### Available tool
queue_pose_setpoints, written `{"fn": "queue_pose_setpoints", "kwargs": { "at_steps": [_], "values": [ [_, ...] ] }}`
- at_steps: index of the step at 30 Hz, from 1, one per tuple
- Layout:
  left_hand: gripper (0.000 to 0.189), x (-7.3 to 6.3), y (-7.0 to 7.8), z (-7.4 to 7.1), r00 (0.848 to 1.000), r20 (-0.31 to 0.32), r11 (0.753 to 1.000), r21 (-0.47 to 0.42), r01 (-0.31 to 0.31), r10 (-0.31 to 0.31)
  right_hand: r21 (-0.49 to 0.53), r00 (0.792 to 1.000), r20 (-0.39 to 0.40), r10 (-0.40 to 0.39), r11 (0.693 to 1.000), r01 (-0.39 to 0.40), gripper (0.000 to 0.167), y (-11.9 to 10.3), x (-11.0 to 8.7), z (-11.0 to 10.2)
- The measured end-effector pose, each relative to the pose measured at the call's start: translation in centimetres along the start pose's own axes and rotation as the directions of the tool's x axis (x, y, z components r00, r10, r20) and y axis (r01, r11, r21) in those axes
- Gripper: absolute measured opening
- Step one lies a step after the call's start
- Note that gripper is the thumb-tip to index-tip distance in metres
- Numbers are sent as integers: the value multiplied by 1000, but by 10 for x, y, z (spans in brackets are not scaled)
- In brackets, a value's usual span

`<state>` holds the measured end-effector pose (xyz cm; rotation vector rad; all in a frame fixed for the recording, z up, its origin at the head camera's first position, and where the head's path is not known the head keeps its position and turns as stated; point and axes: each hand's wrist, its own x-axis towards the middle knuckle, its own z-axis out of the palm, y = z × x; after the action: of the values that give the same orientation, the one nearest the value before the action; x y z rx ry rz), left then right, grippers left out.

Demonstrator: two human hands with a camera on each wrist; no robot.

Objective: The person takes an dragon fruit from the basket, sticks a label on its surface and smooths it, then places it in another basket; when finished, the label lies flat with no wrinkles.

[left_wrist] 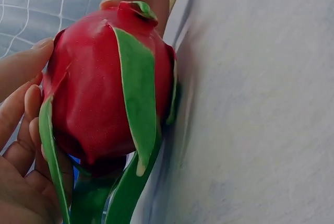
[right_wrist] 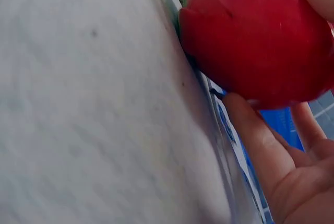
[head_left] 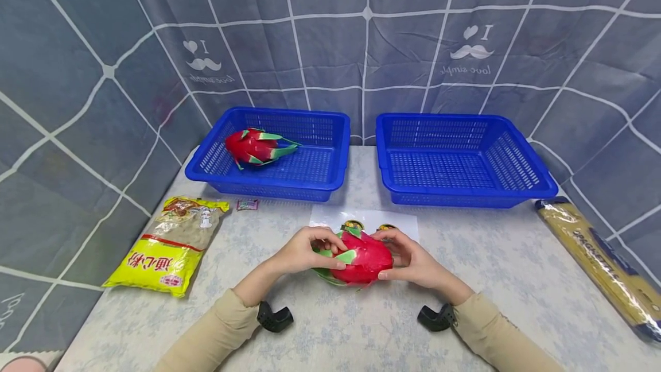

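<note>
Worktop (head_left: 351, 332) is backed by cloth (head_left: 330, 56); the fruit (head_left: 365, 260) is clamped by left grip (head_left: 306, 251) and right grip (head_left: 414, 260), seemingly for lifting; even, two-sided support is called for

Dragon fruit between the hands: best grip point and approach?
I'd grip the dragon fruit by its rounded red end, right hand coming from the right, thumb on the near side, fingers on the far side. That end looks broad and fairly smooth; the green leaves splay toward the left hand and look thin, so probably poor holds.
</note>
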<state>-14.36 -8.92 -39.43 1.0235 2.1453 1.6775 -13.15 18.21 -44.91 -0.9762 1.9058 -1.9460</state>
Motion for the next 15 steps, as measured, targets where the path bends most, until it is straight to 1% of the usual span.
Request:
{"fn": "queue_pose_setpoints", "kwargs": {
  "at_steps": [2, 5, 7, 9, 12, 15],
  "values": [
    [21, -1, 6, 1, 1000, 9, 1000, -17, 6, -6, 7, 1000, 18, -11, 1000, 11, 59, -1, 0, -2],
    [22, -1, 9, 3, 999, 24, 999, -44, 29, -28, 21, 1000, 28, 11, 1000, -12, 59, -2, -1, -4],
    [22, -1, 9, 3, 999, 32, 997, -63, 39, -37, 9, 999, 33, 30, 999, -31, 60, -3, -2, -6],
    [22, -1, 9, 1, 998, 44, 996, -68, 56, -53, -26, 998, 34, 56, 998, -55, 61, -5, -2, -8],
    [21, -1, -3, -3, 997, 55, 994, -93, 64, -60, -89, 995, 52, 80, 993, -75, 64, -8, -3, -12],
    [20, -1, -15, -10, 996, 60, 989, -130, 69, -61, -110, 993, 78, 91, 991, -82, 63, -11, -3, -20]
  ]
}}
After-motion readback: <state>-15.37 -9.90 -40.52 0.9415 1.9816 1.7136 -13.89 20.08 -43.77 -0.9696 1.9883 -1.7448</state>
